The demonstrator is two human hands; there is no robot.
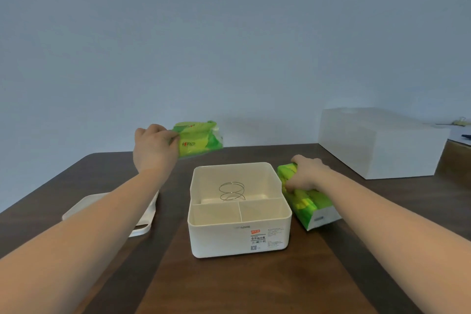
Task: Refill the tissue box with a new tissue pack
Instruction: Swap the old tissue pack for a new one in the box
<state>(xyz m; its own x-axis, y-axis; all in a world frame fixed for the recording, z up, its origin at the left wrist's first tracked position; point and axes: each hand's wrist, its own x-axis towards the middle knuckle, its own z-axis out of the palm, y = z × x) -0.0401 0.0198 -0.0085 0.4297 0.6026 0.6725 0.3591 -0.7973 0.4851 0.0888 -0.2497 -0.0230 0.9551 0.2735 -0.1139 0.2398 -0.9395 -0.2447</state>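
An open white box (239,232) sits on the dark wood tabletop (254,283), and everything else is placed here against it. Its lid is off. Inside, the far part is one wide compartment holding a wire spring (232,190) that stands upright on the floor of the box; the near part is split by a thin wall into two small compartments. A label with an orange tag and dark print is stuck on the box's near wall, toward its right corner.

Behind the box and to its left, the left hand (154,149) holds a green pack (200,140) by its left end, the grip clamped on the wrapper with fingers curled over the top. The pack looks lifted a little above the tabletop, though the contact is hard to judge at this angle.

Just beside the box's right wall, a second green pack (309,207) lies tilted on the tabletop, its white end pointing toward the camera. The right hand (305,173) presses down on its far end, the grip closed over the wrapper. This pack is close to the box wall; whether it touches cannot be told.

Left of the box, partly hidden under the left forearm, lies a flat white lid (142,222). Well behind the box to the right stands a large white block (382,145) near the wall.
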